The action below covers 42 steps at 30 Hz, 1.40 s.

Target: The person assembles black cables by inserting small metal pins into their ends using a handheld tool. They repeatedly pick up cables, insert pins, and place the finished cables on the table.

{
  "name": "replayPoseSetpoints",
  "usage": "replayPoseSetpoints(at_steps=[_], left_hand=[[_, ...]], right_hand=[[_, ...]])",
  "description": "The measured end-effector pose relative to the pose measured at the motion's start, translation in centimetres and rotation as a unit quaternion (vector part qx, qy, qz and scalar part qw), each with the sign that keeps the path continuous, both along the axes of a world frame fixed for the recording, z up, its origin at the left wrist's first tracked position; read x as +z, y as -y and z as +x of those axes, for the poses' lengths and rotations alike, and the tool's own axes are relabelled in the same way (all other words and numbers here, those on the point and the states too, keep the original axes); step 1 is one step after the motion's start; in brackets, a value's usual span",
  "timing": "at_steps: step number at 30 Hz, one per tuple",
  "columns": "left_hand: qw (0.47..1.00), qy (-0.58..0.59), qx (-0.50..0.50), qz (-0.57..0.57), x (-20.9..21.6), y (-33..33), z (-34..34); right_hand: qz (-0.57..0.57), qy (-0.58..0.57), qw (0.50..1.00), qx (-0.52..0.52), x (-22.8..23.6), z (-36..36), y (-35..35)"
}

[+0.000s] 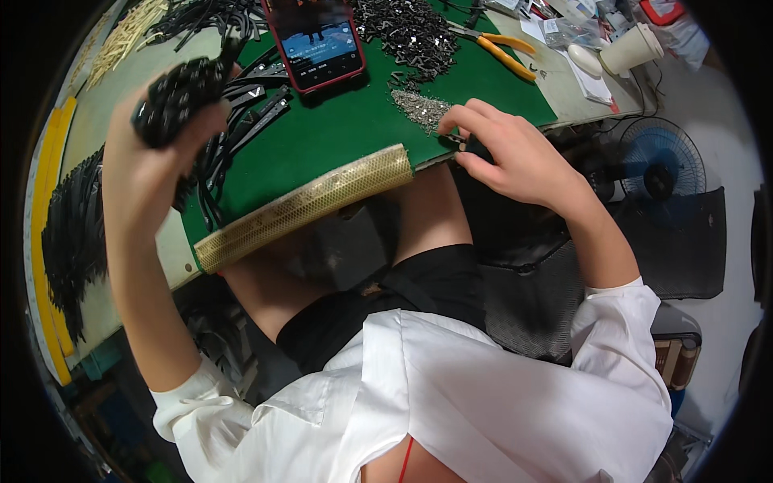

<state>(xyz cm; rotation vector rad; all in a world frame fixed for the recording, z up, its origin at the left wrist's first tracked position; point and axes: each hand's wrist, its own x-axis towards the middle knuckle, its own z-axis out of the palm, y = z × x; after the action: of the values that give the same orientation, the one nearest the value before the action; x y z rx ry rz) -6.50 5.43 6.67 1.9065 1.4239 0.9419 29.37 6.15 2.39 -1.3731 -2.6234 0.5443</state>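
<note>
My left hand (161, 161), raised at the left over the table, is closed round a bundle of black straps (179, 98), blurred by motion. Below and beside it, more loose black straps (258, 121) lie fanned out on the green mat (322, 137). At the mat's front right, my right hand (515, 153) grips a small dark tool (477, 147); its kind is mostly hidden by the fingers. Just past those fingertips is a small heap of grey metal bits (419, 107). A gold mesh-covered pad (310, 201) runs along the mat's front edge, above my thighs.
A phone in a red case (322, 48) rests on the mat, beside a large pile of small black pieces (411, 36). Orange-handled pliers (503, 52) lie at the back right, near a white cup (632, 50). More black straps (74, 233) hang at the left; a fan (660, 173) stands right.
</note>
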Motion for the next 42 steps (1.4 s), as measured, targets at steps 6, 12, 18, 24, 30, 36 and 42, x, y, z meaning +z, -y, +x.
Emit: replayPoseSetpoints(at_steps=[6,12,18,24,30,36,42], left_hand=[[0.976,0.216,-0.017,-0.036,-2.6,4.7,3.6],[0.970,0.241,0.022,-0.031,-3.6,5.0,4.5],[0.970,0.240,0.006,-0.032,-3.9,4.9,3.9],[0.977,0.213,0.021,0.000,-3.7,5.1,4.0],[0.976,0.214,0.032,0.033,-3.2,5.5,4.7],[0.980,0.109,0.017,0.164,-5.3,6.0,4.5],[0.943,-0.004,0.022,0.332,-5.2,5.4,6.1]], right_hand=[[0.017,0.004,0.999,0.040,0.0,-0.6,-0.4],[0.006,0.023,0.998,0.052,0.6,-0.8,-0.5],[0.007,0.032,0.998,0.058,0.5,-1.4,-0.7],[-0.007,0.059,0.996,0.064,1.0,-2.2,-0.7],[0.017,0.080,0.995,0.054,1.2,-2.5,-0.5],[-0.244,-0.277,0.929,0.041,2.7,-5.5,1.2],[-0.472,-0.502,0.724,-0.032,3.6,-8.8,4.1]])
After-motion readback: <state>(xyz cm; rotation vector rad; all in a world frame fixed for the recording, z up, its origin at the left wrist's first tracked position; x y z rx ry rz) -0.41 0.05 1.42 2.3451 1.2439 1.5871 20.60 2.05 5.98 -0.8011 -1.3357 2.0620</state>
